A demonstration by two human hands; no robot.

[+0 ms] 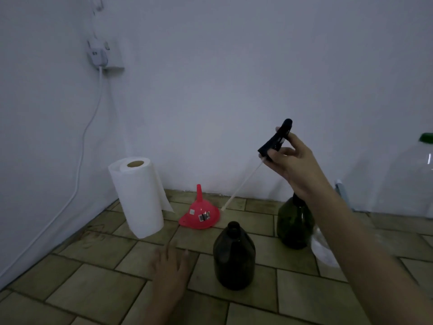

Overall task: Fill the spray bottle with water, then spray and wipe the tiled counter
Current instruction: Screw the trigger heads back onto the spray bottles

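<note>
right grip (293, 160) pinches sprayer head (276, 139) | open bottle (234, 254) below-left | left grip (169, 263) released

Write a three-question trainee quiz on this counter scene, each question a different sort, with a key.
1. True or false: the spray head is screwed onto the dark brown bottle.
2. Multiple choice: the red funnel is A) standing in a bottle's neck, B) mouth-down on the tiled counter, C) held in the left hand.
3. Fill in: the paper towel roll stands to the ____ of the funnel in the picture.

Key:
1. False; the right hand holds it in the air, its tube hanging free, and the bottle's neck is open.
2. B.
3. Left.
</note>
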